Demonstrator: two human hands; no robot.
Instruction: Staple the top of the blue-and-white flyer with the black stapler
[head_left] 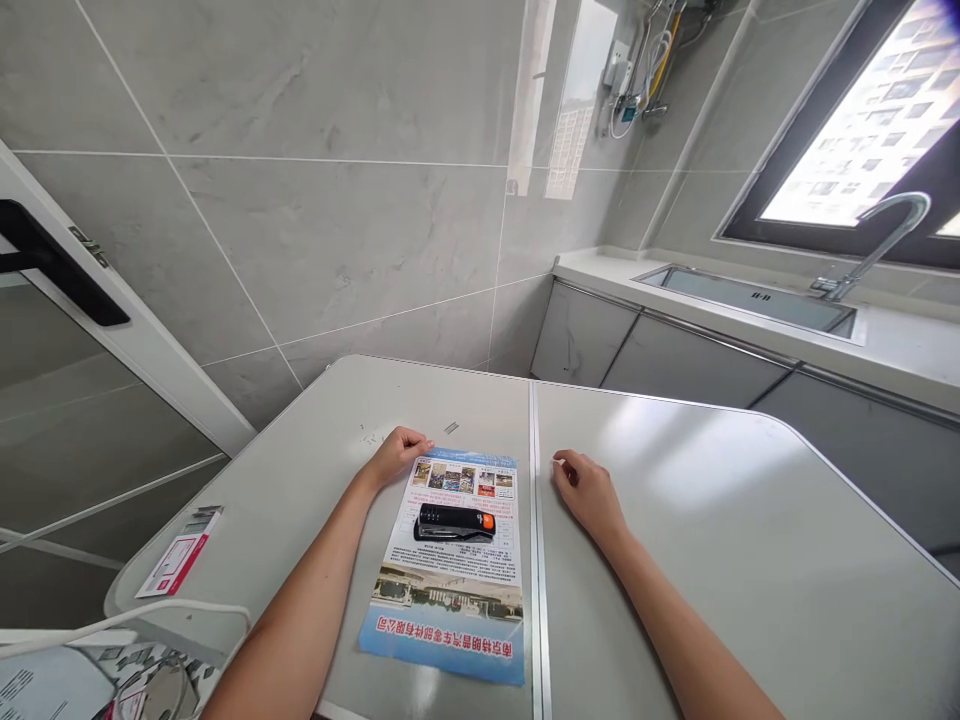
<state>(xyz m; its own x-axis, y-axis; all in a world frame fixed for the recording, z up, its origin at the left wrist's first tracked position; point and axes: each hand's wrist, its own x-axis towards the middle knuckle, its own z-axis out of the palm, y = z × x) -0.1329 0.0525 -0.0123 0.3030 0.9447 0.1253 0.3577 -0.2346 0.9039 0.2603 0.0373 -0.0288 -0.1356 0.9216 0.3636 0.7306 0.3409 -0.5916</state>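
Grey tiles point(337, 220) back the counter point(660, 640); a stapler point(454, 523) lies crosswise on a leaflet point(450, 640), bodyward of both hands. Left hand point(396, 458) (the nearer) touches the leaflet's far corner, whether pinching I cannot tell; right hand point(589, 490) rests half-curled, visibly holding nothing.

Orange-ended black stapler point(454, 522), blue-and-white leaflet point(457, 580) lettered in red and black; pale table point(750, 560), marbled grey wall point(337, 230)

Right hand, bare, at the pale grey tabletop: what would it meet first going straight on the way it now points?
The bare right hand would probably reach the narrow silver metal strip across the pale grey tabletop first; whether it would touch it or pass just above is unclear.
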